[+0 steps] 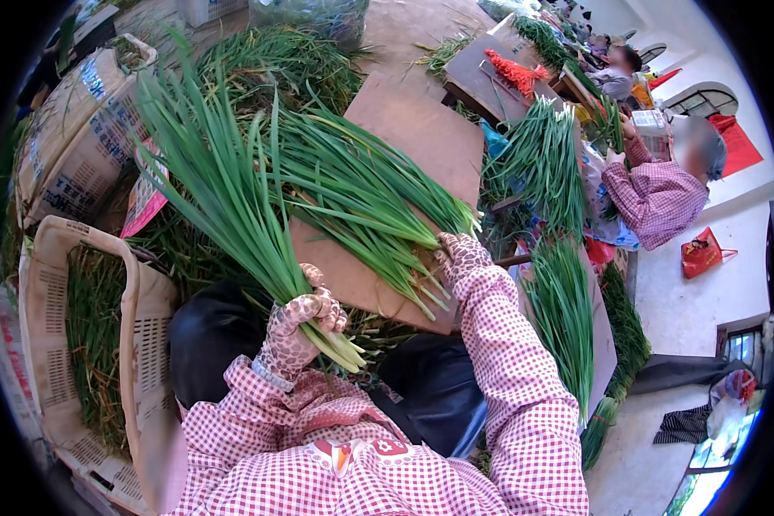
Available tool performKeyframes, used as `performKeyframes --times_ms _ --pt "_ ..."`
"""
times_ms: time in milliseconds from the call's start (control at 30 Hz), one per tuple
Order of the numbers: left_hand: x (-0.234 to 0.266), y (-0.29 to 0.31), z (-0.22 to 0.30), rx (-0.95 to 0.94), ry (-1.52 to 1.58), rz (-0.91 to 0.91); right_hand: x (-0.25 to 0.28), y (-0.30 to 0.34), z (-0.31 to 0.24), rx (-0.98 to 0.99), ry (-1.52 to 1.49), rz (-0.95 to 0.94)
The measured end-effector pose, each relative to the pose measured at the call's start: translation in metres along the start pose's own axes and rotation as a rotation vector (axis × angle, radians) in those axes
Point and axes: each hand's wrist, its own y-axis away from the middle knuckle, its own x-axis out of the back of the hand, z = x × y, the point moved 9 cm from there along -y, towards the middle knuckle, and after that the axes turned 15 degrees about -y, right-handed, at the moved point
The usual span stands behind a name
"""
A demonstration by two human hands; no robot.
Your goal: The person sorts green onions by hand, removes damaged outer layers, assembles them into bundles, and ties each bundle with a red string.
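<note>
A thick bunch of garlic chives (219, 189), long green leaves with pale stem ends, is in my left hand (305, 318). That gloved hand is closed round the stems over my lap, and the leaves fan up and to the left. More garlic chives (361, 193) lie loose across the brown board (404, 112) in front of me, their pale ends to the right. At those ends my right hand (464, 255) has its gloved fingers pinched on some stems. Both gloves are spotted and both sleeves checked.
At left stands a pale plastic crate (129, 327) with chives inside; a woven sack (82, 138) is behind it. A heap of greens (275, 73) lies beyond the board. Sorted chives (562, 310) rest at right. Further right, a co-worker (658, 189) handles greens near red ties (520, 73).
</note>
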Motion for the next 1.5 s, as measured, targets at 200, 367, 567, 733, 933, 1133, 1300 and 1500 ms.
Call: performKeyframes --times_ms 200,367,567,733,933,1133,1300,1500 --pt "-0.012 -0.004 -0.006 0.061 0.008 0.024 0.083 0.014 -0.008 0.305 0.031 0.465" --pt "-0.010 -0.004 -0.002 0.028 -0.081 0.109 0.013 0.016 0.106 -0.380 -0.940 0.155" --pt "0.013 0.007 -0.037 0.175 -0.173 0.175 -0.046 0.089 0.015 -0.340 -1.659 -0.156" --pt "0.024 0.022 -0.062 0.352 -0.462 0.327 -0.079 0.144 -0.033 -0.170 -1.589 -0.187" --pt "0.025 0.043 -0.085 0.513 -0.589 0.269 -0.102 0.180 -0.075 -0.042 -1.280 -0.289" --pt "0.027 0.050 -0.069 0.338 -0.679 0.342 -0.090 0.165 -0.088 -0.072 -1.210 -0.142" --pt "0.030 0.051 -0.049 0.191 -0.682 0.495 -0.113 0.152 -0.093 -0.013 -1.813 -0.017" --pt "0.022 0.043 -0.004 -0.014 -0.773 0.510 -0.113 0.143 -0.100 -0.062 -1.862 0.146"
